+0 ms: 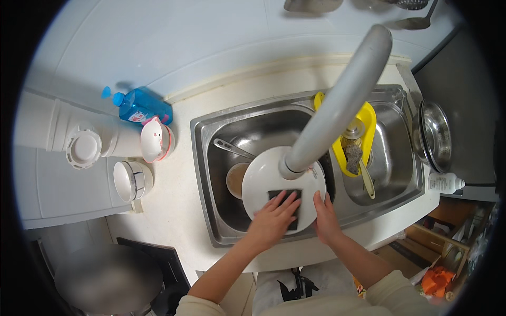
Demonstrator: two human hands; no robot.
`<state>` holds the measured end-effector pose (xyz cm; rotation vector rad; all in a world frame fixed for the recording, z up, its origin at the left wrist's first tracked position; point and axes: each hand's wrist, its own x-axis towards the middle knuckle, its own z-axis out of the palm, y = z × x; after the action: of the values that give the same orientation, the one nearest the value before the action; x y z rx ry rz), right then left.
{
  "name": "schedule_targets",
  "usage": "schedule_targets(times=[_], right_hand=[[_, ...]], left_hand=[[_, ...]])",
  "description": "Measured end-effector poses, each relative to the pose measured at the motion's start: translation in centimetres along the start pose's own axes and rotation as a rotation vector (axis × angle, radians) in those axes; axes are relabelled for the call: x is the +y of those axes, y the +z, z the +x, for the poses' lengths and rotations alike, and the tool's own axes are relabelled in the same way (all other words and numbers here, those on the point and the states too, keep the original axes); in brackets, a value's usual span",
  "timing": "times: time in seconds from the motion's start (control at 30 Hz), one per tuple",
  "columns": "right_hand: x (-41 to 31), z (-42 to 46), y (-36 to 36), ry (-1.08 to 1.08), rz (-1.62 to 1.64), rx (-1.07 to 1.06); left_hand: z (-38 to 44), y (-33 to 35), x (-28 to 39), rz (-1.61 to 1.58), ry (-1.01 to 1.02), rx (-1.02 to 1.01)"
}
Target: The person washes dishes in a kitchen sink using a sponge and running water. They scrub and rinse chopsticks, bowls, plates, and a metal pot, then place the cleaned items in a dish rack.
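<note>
Over the left basin of a stainless steel sink (209,189), my right hand (326,217) grips the right rim of a white plate (259,177). My left hand (274,217) presses a dark scouring pad (293,224) flat on the plate's face, its fingers spread over the pad. The grey faucet spout (340,102) hangs above the plate and hides part of it. Under the plate's left side, a round bowl with brownish contents (236,180) sits in the basin, beside a metal utensil handle (233,148).
A yellow caddy (369,122) with a steel wool scrubber (353,158) and a pale-handled brush (367,179) straddles the right basin. Metal bowls (437,134) and a white bottle (444,183) stand right. Left are a blue soap bottle (144,106) and stacked bowls (125,181), (154,140).
</note>
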<state>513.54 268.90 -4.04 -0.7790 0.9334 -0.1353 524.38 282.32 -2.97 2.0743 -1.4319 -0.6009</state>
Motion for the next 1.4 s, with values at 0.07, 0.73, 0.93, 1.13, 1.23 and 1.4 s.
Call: schedule_targets(times=[0.07,0.73,0.93,1.13,1.23,1.4], right_hand=[[1.0,0.7,-1.1,-0.053,0.006,0.023],[-0.1,-0.9,-2.8,0.258,0.071,-0.004],[1.1,2.1,-5.0,0.001,0.04,-0.078],[1.8,5.6,-0.6,-0.193,0.313,0.035],[2.6,4.9,4.6,0.055,0.602,-0.044],[4.5,8.9,4.4,0.128,0.436,-0.296]], left_hand=[[3.1,0.3,0.9,0.075,-0.058,-0.092],[8.5,1.1,-2.8,0.203,0.041,-0.068],[11.9,-6.1,-5.0,0.129,-0.285,-0.195],[4.6,-4.4,-3.2,-0.823,-0.923,0.519],[2.5,-0.8,-1.7,-0.876,-0.817,0.895],[3.7,-9.0,0.2,-0.05,-0.441,0.662]])
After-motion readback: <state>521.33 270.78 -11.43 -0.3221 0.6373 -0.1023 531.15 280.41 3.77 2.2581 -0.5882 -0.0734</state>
